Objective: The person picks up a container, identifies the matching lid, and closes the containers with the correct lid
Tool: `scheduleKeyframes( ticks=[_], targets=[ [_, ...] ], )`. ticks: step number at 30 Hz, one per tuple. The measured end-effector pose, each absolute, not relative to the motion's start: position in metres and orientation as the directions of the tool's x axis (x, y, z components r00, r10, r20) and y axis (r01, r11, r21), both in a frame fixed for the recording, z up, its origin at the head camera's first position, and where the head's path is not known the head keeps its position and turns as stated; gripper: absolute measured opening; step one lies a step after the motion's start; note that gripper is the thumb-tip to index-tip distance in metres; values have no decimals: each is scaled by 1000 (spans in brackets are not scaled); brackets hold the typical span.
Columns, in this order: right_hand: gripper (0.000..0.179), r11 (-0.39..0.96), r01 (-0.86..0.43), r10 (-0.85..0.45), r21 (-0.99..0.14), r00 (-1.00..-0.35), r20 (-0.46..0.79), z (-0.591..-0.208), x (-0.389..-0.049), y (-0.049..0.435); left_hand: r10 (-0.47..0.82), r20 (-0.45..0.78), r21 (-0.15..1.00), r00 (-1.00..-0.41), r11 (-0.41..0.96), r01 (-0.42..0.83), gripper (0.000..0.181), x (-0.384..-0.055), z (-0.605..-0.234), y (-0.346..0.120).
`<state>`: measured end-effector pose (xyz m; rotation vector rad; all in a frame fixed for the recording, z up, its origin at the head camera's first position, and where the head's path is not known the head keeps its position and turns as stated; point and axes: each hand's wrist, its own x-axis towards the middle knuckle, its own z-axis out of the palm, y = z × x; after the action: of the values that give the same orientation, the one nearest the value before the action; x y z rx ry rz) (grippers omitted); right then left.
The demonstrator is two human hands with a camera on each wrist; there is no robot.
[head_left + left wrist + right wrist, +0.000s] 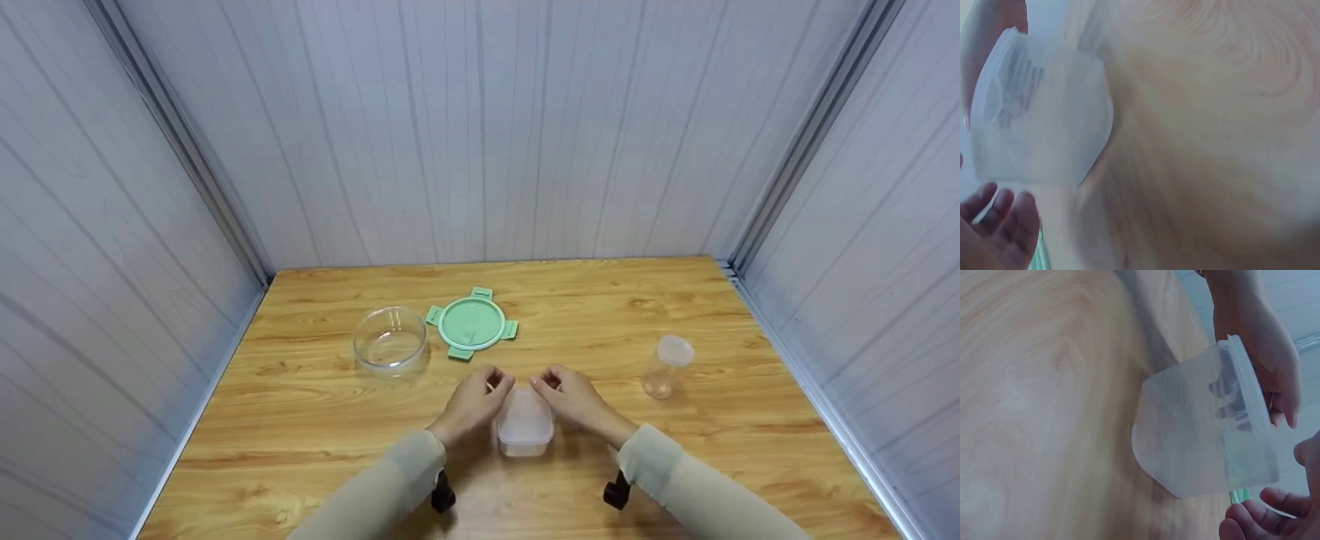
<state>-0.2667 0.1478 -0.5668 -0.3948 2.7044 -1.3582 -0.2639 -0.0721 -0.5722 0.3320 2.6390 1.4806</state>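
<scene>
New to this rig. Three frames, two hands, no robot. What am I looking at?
Right, no robot: someone works bare-handed. The wide picture is shot from the head, looking forward and down; the two close ones are shot from the left and right wrists. On the table are a clear bowl, a green lid just right of it, a jar farther right and a pale box. The left hand and right hand are at the box's far corners. Their fingers are close to its edge, but whether they grip it isn't clear.
</scene>
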Motion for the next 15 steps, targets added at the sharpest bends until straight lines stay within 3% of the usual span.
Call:
scheduleKeyframes(
  ticks=[6, 11, 15],
  targets=[
    [30, 523, -215, -360, -825, -933, 15, -559, -269, 158, 375, 4, 860, -927, 472, 195, 45, -266, -565, -84],
    [35, 493, -194, -395, -848, -918, -20, -555, -268, 165, 420, -43, 864, -906, 471, 178, 69, -263, -562, -92],
    [38, 497, -195, -408, -845, -912, -30, -553, -265, 167, 442, -49, 865, -896, 467, 183, 76, -259, -562, -96]
  ],
)
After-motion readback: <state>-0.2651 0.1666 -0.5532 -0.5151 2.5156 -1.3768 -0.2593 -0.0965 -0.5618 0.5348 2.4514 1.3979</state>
